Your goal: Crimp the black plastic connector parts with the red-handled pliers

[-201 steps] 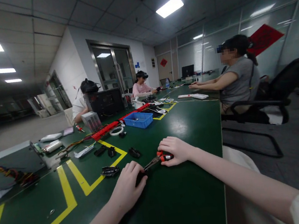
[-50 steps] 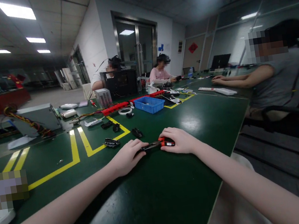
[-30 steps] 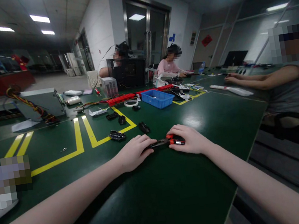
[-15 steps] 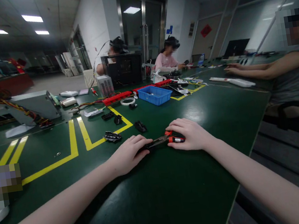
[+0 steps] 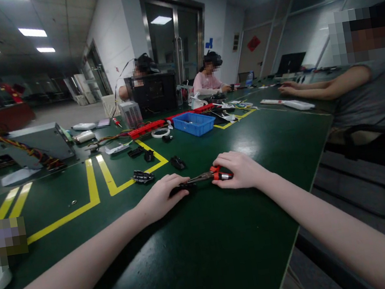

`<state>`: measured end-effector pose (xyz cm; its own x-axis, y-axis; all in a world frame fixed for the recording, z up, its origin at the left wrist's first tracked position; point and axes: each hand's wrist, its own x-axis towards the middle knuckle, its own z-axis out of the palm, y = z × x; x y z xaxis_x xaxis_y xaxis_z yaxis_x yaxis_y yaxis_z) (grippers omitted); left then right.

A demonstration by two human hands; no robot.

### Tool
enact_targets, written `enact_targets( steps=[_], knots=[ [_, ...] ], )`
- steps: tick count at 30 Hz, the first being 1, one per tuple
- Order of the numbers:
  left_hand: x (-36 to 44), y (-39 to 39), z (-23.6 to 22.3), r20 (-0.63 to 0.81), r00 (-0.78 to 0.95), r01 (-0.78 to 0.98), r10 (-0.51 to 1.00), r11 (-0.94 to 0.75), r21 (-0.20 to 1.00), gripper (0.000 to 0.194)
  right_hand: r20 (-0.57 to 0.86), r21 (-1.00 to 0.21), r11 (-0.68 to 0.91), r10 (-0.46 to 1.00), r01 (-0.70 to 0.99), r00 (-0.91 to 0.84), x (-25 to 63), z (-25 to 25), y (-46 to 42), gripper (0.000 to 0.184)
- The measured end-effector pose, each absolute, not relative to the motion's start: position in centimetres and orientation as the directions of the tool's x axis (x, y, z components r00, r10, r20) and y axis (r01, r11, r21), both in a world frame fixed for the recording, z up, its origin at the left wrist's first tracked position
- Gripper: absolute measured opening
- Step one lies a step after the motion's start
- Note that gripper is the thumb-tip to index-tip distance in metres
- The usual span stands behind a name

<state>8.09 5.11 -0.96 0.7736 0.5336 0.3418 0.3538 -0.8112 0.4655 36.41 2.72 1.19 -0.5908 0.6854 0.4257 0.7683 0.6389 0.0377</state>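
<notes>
My right hand (image 5: 239, 170) is closed around the red and black handles of a pair of long-nose pliers (image 5: 202, 177), whose jaws point left. My left hand (image 5: 162, 197) pinches a small black part (image 5: 187, 186) against the green tabletop; the fingers cover most of it. The tips of the pliers reach this part, though whether they grip it I cannot tell. Beyond my left hand lie black plastic pieces (image 5: 142, 176), with another black piece (image 5: 177, 162) to their right.
A blue tray (image 5: 195, 127) stands beyond my hands, by a red power strip (image 5: 150, 128). A metal power supply (image 5: 42, 145) with bundled wires sits at left. Yellow tape (image 5: 91, 181) marks the green table (image 5: 209, 258). A person in grey (image 5: 357, 86) sits at right; others sit across.
The whole view has shifted slightly left as the head turned. The handles of the pliers seem spread a little differently; both hands keep their holds.
</notes>
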Motion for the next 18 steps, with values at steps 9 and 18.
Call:
enact_targets(
  steps=[9,18],
  knots=[
    [7.87,5.68,-1.10,0.340,0.771,0.287,0.539,-0.770,0.570,0.022,0.440,0.122,0.618,0.667,0.776,-0.601,36.25,1.20,2.33,0.038],
    [7.79,6.11,-1.30,0.321,0.775,0.278,0.545,-0.749,0.601,0.020,0.439,0.125,0.614,0.670,0.779,-0.598,35.94,1.23,2.10,0.040]
  ],
)
